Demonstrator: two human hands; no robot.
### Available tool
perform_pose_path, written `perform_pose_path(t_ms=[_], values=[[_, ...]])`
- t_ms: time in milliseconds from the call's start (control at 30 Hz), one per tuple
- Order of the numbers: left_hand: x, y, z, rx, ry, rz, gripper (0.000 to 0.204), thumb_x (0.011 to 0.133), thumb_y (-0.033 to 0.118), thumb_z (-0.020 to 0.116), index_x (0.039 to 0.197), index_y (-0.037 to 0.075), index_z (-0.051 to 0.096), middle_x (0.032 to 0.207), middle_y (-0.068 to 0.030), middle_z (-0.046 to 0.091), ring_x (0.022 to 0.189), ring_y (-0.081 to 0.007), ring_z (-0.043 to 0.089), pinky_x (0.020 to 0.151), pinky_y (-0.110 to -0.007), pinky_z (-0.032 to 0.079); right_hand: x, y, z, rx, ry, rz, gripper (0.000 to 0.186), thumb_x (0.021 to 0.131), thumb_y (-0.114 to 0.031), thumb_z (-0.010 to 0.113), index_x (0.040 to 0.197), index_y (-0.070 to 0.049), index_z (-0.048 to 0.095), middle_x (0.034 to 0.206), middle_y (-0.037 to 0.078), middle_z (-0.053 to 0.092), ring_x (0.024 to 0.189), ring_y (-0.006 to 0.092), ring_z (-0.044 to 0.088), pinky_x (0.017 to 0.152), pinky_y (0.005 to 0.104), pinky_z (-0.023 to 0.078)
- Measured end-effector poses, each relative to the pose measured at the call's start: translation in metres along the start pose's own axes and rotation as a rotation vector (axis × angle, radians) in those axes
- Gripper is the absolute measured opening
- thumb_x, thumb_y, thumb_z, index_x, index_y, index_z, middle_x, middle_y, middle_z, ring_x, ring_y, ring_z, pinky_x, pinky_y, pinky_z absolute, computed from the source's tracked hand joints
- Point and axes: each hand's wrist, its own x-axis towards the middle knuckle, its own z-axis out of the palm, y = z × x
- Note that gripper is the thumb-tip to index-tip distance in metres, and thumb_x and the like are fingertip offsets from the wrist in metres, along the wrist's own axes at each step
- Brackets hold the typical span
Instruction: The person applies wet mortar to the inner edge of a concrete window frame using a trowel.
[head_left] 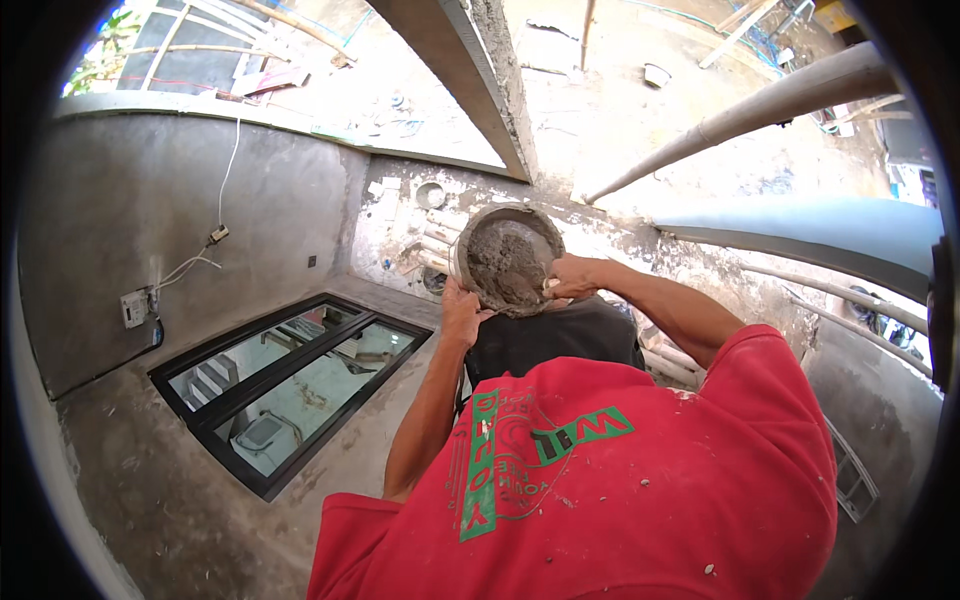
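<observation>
A round bucket [462, 262] caked with grey cement sits in front of me, above my dark trousers [560, 338]. Wet grey mortar [505, 262] lies inside it. At its near left side, my left hand [461, 316] is closed on the rim. My right hand [574, 277] reaches over the near right rim, fingers closed around a small pale piece that looks like a handle end [550, 288]. Whatever else belongs to that piece is hidden by the hand and the mortar.
A black-framed window [290, 390] is set in the grey wall at left, near an electrical box [134, 309] with loose wires. Pale pipes [436, 240] and a small round container [430, 195] lie beyond the bucket. A bamboo pole [740, 115] slants across the right.
</observation>
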Motion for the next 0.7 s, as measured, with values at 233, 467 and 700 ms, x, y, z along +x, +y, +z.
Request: perform_pose_path(t_ms=[233, 467, 700], values=[[-0.003, 0.002, 0.005, -0.080, -0.026, 0.017, 0.038, 0.072, -0.011, 0.039, 0.104, 0.009, 0.040, 0.099, -0.0146, 0.061, 0.080, -0.0278, 0.067, 0.067, -0.050, 0.061, -0.039, 0.011, -0.013, 0.368, 0.011, 0.035, 0.051, 0.091, -0.050, 0.051, 0.083, -0.002, 0.067, 0.053, 0.004, 0.044, 0.042, 0.0139, 0.043, 0.039, 0.0324, 0.039], [0.014, -0.007, -0.005, -0.024, 0.030, -0.055, 0.044, 0.076, -0.007, 0.040, 0.114, 0.014, 0.046, 0.113, -0.0083, 0.055, 0.099, -0.0280, 0.058, 0.071, -0.054, 0.055, -0.052, 0.025, -0.018, 0.450, 0.302, -0.054, 0.045, 0.087, -0.047, 0.058, 0.080, -0.003, 0.068, 0.059, 0.007, 0.057, 0.042, 0.0141, 0.048, 0.039, 0.0315, 0.040], [0.023, 0.001, -0.006, -0.023, 0.037, -0.041, 0.035, 0.071, -0.010, 0.042, 0.100, 0.010, 0.043, 0.093, -0.0088, 0.051, 0.081, -0.0246, 0.059, 0.069, -0.054, 0.056, -0.110, -0.036, -0.086, 0.966, 0.785, -0.437, 0.029, 0.081, -0.012, 0.045, 0.103, 0.000, 0.058, 0.066, 0.004, 0.048, 0.045, 0.0102, 0.042, 0.037, 0.0249, 0.033]])
